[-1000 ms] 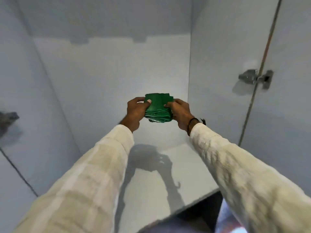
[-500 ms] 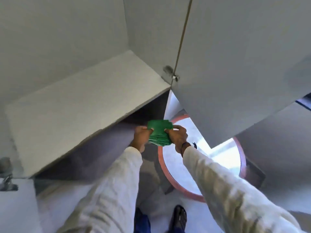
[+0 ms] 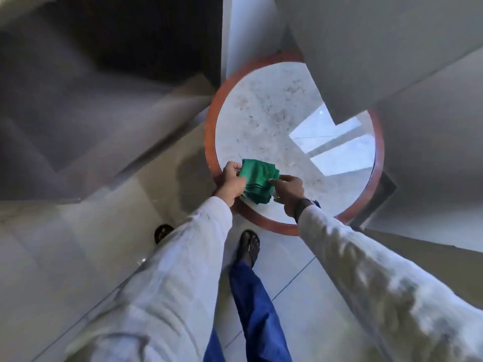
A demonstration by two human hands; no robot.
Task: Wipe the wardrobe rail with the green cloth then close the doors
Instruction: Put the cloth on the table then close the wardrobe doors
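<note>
A folded green cloth (image 3: 257,182) is held low over the near edge of a round table (image 3: 274,111). My left hand (image 3: 231,182) grips its left side. My right hand (image 3: 288,190) pinches its right edge with the fingertips. The open wardrobe door (image 3: 379,48) hangs at the upper right, above the table. The wardrobe's dark lower part (image 3: 130,35) fills the upper left. The rail is out of view.
The round table has a pale marble top and a red-brown rim (image 3: 209,131). My feet in sandals (image 3: 248,246) stand on a pale tiled floor (image 3: 292,296) just short of the table. A grey wardrobe ledge (image 3: 91,152) runs at the left.
The view has swung from inside the wardrobe down to the floor and the round table. Both hands have carried the green cloth down with it, still held between them.
</note>
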